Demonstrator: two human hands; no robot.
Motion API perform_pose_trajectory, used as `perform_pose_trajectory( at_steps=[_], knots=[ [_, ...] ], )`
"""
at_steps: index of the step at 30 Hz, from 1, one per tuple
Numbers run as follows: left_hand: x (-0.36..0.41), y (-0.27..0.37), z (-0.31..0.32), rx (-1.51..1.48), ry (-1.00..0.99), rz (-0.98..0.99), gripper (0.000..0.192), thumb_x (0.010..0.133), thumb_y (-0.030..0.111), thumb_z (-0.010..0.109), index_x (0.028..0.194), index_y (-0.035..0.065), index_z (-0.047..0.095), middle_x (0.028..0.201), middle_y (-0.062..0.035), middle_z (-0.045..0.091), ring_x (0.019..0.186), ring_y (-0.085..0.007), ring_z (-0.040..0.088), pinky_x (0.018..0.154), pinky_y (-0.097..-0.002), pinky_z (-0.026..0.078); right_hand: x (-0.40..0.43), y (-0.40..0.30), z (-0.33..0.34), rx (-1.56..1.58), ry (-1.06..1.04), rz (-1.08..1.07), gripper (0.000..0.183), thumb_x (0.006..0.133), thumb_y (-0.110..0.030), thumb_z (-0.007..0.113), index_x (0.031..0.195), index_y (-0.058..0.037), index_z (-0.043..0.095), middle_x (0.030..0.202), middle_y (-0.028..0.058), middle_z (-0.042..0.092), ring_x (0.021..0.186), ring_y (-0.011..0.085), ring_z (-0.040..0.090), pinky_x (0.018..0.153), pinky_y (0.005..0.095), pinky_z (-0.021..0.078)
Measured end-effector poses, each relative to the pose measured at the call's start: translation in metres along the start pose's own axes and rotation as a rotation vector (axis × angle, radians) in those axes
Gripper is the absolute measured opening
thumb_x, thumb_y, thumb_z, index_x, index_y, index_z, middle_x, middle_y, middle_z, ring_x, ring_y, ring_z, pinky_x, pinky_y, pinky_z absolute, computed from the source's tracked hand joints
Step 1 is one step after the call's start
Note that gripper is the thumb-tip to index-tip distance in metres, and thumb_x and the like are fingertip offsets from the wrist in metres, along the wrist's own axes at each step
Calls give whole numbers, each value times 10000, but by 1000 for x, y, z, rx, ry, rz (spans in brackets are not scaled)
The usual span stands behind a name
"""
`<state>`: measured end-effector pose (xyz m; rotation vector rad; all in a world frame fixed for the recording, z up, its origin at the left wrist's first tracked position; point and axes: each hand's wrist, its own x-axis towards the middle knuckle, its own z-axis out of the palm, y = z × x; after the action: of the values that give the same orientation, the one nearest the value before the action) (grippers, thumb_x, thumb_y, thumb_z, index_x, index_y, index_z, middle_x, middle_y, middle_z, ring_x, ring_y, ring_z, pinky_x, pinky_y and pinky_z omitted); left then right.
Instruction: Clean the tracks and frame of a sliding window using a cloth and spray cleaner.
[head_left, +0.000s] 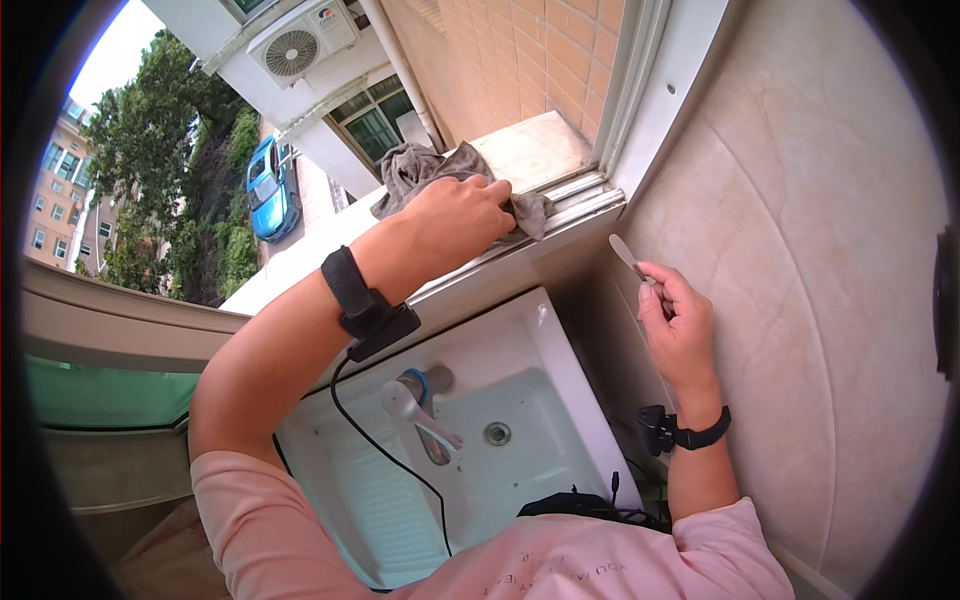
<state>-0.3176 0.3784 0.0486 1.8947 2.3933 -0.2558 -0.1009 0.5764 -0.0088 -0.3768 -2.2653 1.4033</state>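
Note:
My left hand (454, 221) presses a crumpled grey cloth (424, 169) onto the metal window track (581, 199), near the corner where the track meets the upright frame. Part of the cloth lies on the outer ledge, and its right end hangs over the rails. My right hand (675, 315) pinches a thin, flat tool with a rounded blade (624, 251), possibly a small spatula or knife. The blade points up and left towards the window frame, apart from it. The lower end of this tool is hidden by my fingers.
Below the window stands a white ceramic washing sink (555, 352) with a ribbed slope, a drain and a metal faucet (420, 416). A black cable (375, 442) from my left wrist strap crosses over the sink. Marble-look wall tiles (757, 262) rise at the right. The window opens to the outdoors.

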Motion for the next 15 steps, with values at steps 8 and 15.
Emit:
perform_pose_trajectory(
  at_steps=[8,15],
  knots=[
    [7,-15,2,-12,-14,110,119,738,39,621,845,57,669,934,-74,602,938,-276,616,778,-388,518,-7,-7,-11,24,-24,-24,188,931,-44,577,1102,6,637,654,32,566,558,75,480,522,239,402],
    [-39,-53,-3,-213,61,-463,280,735,145,606,977,5,622,1003,-144,605,940,-367,603,810,-441,498,-18,-1,-20,118,-22,-59,184,925,-38,588,1093,18,639,670,18,581,568,54,489,521,222,403]
  ],
)
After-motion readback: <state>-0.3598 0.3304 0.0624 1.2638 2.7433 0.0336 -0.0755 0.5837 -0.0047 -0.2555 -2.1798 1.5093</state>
